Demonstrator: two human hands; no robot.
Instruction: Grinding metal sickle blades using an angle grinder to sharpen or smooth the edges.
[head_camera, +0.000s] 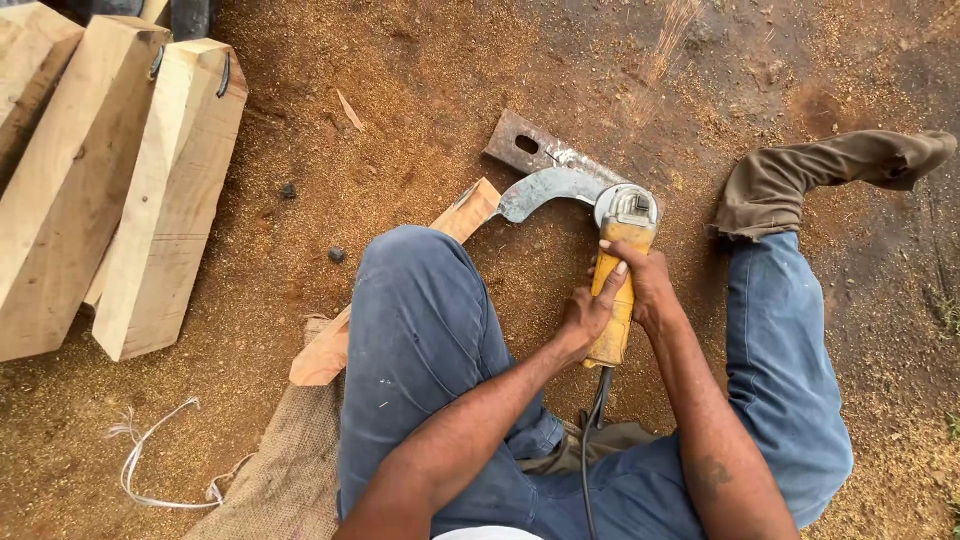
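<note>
Here, left hand (590, 312) and right hand (640, 280) both wrapped tight round yellow grinder with grey metal head (620, 270). Grinder sits on curved grey metal blade (545, 188) on sawdust ground (420, 100), between knees.

We sit on the ground with the grinder (618, 280) at the centre, both hands on it: our left hand (588, 312) at its 7 o'clock side, our right hand (642, 280) at 3 o'clock. The blade (545, 188) lies at 11 o'clock, touching the grinder's head. Wooden blocks (110, 180) lie well apart at 9 o'clock. A cord (150, 455) lies at 8 o'clock.
</note>
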